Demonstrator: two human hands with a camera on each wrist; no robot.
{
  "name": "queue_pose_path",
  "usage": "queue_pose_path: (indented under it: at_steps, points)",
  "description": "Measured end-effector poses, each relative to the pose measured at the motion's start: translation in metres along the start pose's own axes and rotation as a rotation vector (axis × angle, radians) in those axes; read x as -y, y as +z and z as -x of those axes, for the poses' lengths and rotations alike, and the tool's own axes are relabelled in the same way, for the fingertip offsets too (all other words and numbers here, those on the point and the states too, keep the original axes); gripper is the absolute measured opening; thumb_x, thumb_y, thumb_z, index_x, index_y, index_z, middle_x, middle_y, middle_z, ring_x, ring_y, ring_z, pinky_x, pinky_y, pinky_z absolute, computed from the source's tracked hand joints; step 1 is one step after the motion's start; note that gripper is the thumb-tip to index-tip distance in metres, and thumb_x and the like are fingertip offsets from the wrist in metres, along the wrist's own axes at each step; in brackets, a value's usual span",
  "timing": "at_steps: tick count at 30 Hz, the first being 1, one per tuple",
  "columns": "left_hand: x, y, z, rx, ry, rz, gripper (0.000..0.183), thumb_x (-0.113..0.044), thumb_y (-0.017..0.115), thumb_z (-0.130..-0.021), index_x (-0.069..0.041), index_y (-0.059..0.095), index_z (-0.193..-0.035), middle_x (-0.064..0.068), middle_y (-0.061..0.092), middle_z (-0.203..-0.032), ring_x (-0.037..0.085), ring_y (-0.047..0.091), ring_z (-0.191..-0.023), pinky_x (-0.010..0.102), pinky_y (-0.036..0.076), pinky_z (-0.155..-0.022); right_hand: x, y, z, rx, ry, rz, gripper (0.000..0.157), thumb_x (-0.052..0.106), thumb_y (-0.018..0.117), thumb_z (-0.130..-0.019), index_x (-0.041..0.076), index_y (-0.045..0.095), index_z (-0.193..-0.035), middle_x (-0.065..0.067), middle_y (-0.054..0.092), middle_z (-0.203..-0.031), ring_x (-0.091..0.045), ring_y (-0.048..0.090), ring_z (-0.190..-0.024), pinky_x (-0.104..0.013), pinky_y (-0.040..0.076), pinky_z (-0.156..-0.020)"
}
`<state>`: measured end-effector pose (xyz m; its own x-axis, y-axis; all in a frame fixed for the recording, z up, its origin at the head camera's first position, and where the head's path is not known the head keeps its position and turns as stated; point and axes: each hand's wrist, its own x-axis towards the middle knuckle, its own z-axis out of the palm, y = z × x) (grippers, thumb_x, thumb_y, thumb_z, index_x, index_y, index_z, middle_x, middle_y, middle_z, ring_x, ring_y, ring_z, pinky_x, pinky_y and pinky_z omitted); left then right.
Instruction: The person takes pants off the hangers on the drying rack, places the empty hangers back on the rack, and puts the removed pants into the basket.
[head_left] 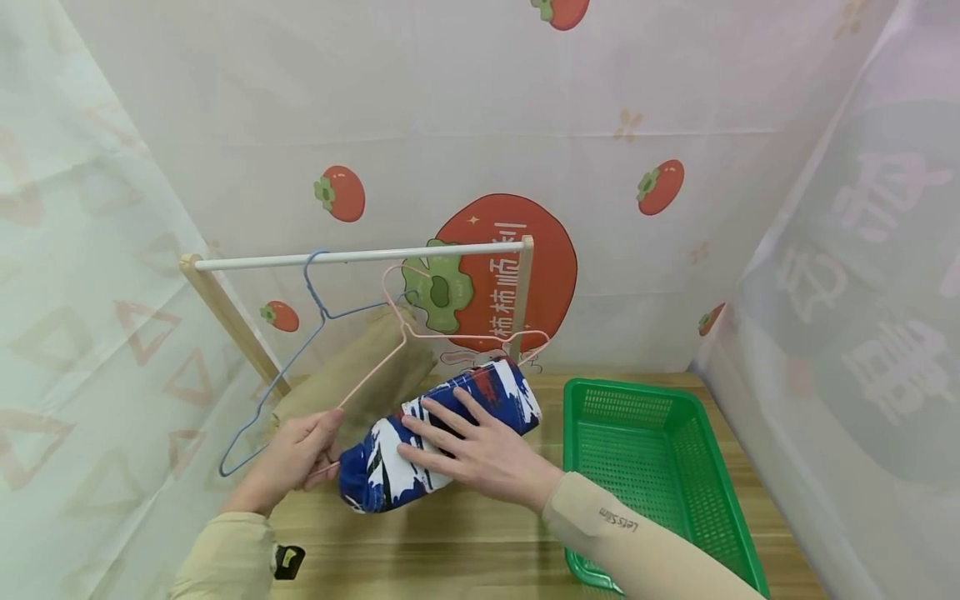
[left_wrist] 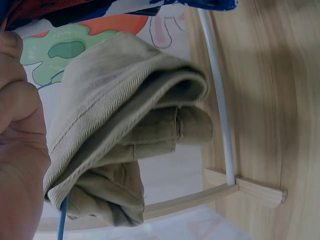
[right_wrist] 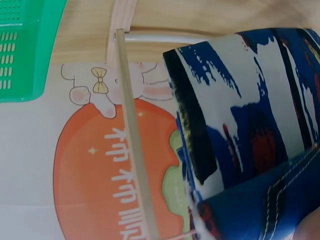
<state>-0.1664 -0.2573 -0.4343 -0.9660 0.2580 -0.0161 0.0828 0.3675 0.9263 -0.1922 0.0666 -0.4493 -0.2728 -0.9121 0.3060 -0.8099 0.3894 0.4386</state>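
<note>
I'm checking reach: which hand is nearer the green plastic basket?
Right. In the head view, the right hand rests on the patterned garment, left of the green plastic basket; the left hand grips the pink hanger, farther left.

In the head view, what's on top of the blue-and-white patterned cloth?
The right hand rests on the patterned cloth. The print beneath that hand is covered and cannot be seen; the cloth itself hides most of the lower bar of the pink hanger.

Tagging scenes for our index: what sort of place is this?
Probably a small staged booth, rather than a lived-in room: printed sheets wall it in at the back, left and right, close around a clothes rack and a green basket.
</note>
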Motion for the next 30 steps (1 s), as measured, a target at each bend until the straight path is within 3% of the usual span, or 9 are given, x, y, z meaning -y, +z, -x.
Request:
queue_pose_path:
  at_steps: [5, 12, 17, 20, 24, 30]
  points:
    - [0.000, 0.001, -0.001, 0.027, -0.016, 0.023, 0.062, -0.040, 0.036, -0.113, 0.007, 0.053, -0.077, 0.010, 0.056, -0.052, 0.009, 0.041, -0.035, 0.023, 0.034, -0.033, 0.003, 0.004, -0.002, -0.051, 0.029, 0.041, 0.091, 0.036, 0.074, -0.095, 0.026, 0.016, -0.165, -0.007, 0.016, -0.171, -0.032, 0.015, -0.157, -0.056, 0.016, -0.125]
    - [-0.002, 0.002, -0.002, 0.038, -0.055, 0.014, 0.064, -0.044, 0.037, -0.112, 0.007, 0.053, -0.077, 0.008, 0.056, -0.053, 0.010, 0.041, -0.036, 0.023, 0.034, -0.034, 0.005, 0.008, -0.003, -0.093, 0.043, 0.032, 0.081, 0.023, 0.070, -0.098, 0.017, 0.022, -0.164, -0.013, 0.023, -0.168, -0.035, 0.023, -0.154, -0.053, 0.021, -0.124]
    - [-0.002, 0.003, -0.003, 0.050, -0.071, 0.023, 0.064, -0.046, 0.037, -0.111, 0.006, 0.054, -0.078, 0.010, 0.055, -0.053, 0.011, 0.041, -0.036, 0.022, 0.034, -0.034, 0.002, 0.009, -0.003, -0.187, 0.029, 0.092, 0.044, 0.010, 0.037, -0.112, 0.006, 0.038, -0.156, -0.017, 0.043, -0.158, -0.033, 0.041, -0.147, -0.047, 0.031, -0.121]
    - [-0.003, 0.004, -0.004, 0.056, -0.074, 0.026, 0.063, -0.046, 0.038, -0.111, 0.006, 0.054, -0.078, 0.010, 0.055, -0.053, 0.011, 0.040, -0.036, 0.021, 0.033, -0.034, -0.001, 0.007, -0.004, -0.252, 0.020, 0.151, 0.045, 0.000, 0.022, -0.112, 0.001, 0.051, -0.146, -0.018, 0.057, -0.146, -0.031, 0.054, -0.137, -0.043, 0.040, -0.116]
    - [-0.003, 0.005, -0.006, 0.058, -0.085, 0.016, 0.065, -0.048, 0.039, -0.110, 0.006, 0.054, -0.079, 0.011, 0.055, -0.053, 0.011, 0.040, -0.036, 0.022, 0.033, -0.034, -0.007, 0.002, -0.006, -0.289, 0.009, 0.203, 0.047, -0.004, 0.022, -0.110, 0.000, 0.062, -0.133, -0.017, 0.067, -0.133, -0.029, 0.063, -0.127, -0.041, 0.047, -0.109]
    - [-0.003, 0.006, -0.011, 0.068, -0.087, -0.040, 0.067, -0.053, 0.037, -0.109, 0.004, 0.057, -0.079, 0.016, 0.060, -0.056, 0.012, 0.042, -0.034, 0.025, 0.034, -0.032, -0.015, -0.012, -0.008, -0.322, 0.018, 0.188, 0.042, -0.004, 0.028, -0.110, 0.001, 0.068, -0.123, -0.015, 0.072, -0.124, -0.027, 0.068, -0.119, -0.039, 0.052, -0.103]
